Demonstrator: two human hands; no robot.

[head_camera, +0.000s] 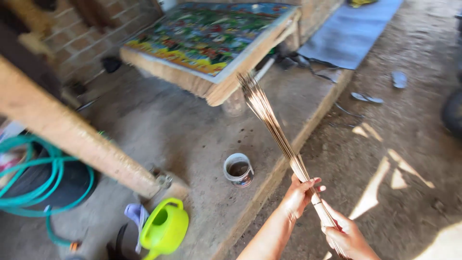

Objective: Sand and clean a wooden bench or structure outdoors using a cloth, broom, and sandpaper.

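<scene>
Both hands grip a bundle of thin sticks [274,127] slanting up and away toward the far left; the left hand [299,195] closes around it higher up, the right hand [347,237] clasps its near end; left of them a small tin can [238,169] stands on the concrete floor [192,135]; a lime-green watering can [165,228] sits nearer.

The bundle of thin dry tan broom sticks [274,127] looked stiff and matt. The lime-green plastic watering can [166,228] shone glossy, the grey concrete floor [192,139] rough and dusty.
</scene>
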